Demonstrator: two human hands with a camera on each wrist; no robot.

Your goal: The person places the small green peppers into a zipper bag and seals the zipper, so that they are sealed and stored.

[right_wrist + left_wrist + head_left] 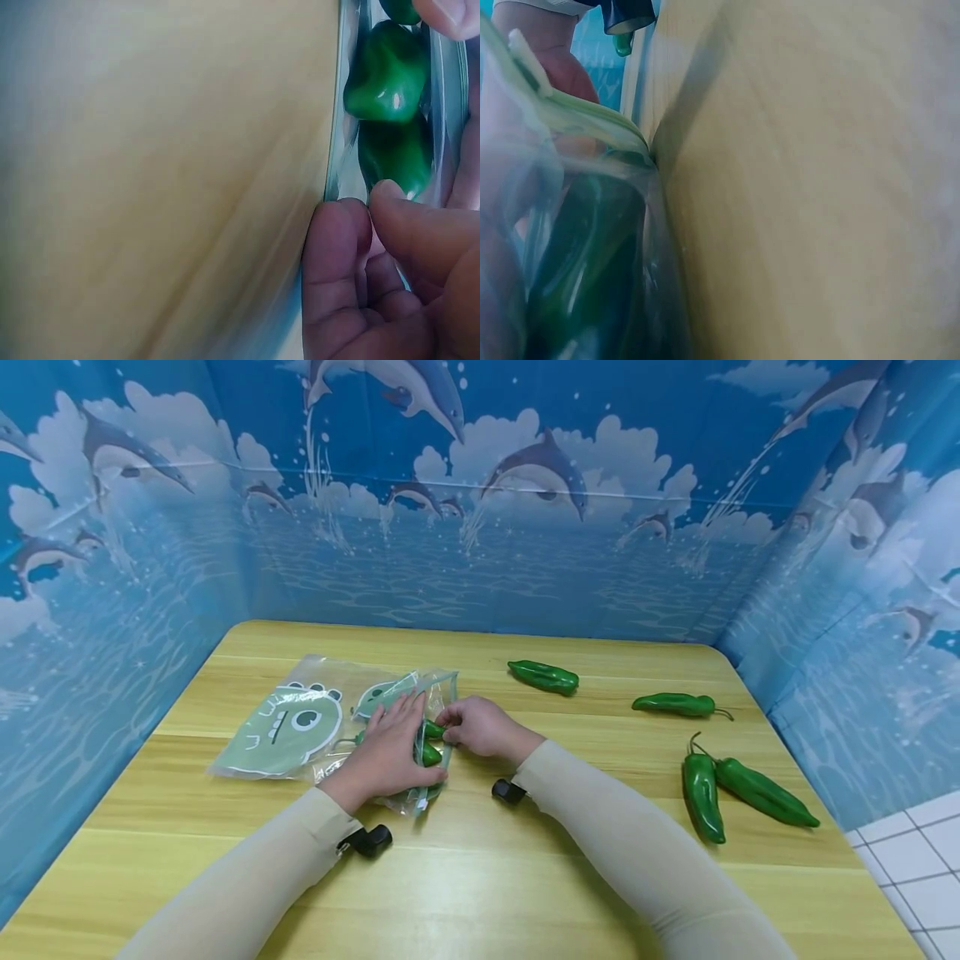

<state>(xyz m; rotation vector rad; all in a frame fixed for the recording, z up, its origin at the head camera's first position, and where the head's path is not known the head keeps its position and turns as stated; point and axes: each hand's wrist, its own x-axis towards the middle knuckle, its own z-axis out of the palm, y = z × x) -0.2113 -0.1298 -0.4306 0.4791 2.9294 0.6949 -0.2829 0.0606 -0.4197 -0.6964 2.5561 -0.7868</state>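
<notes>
A clear zip bag (288, 735) with green cartoon faces lies on the table, its opening facing right. Inside the opening are green peppers (386, 71), glossy and side by side; in the left wrist view a dark green pepper (589, 255) shows through the plastic. My left hand (386, 747) rests on top of the bag with fingers spread, its thumb by the opening. At the bag's mouth, my right hand (483, 727) has curled fingers and pinches the rim, the thumb (405, 214) close against the nearest pepper. Plastic and fingers partly hide the peppers.
Several loose green peppers lie to the right: one pepper (543, 677) at the back middle, another (675, 703) farther right, and a pair (701, 797) near the right edge. A dolphin-print curtain (480, 568) surrounds the wooden table (465, 885).
</notes>
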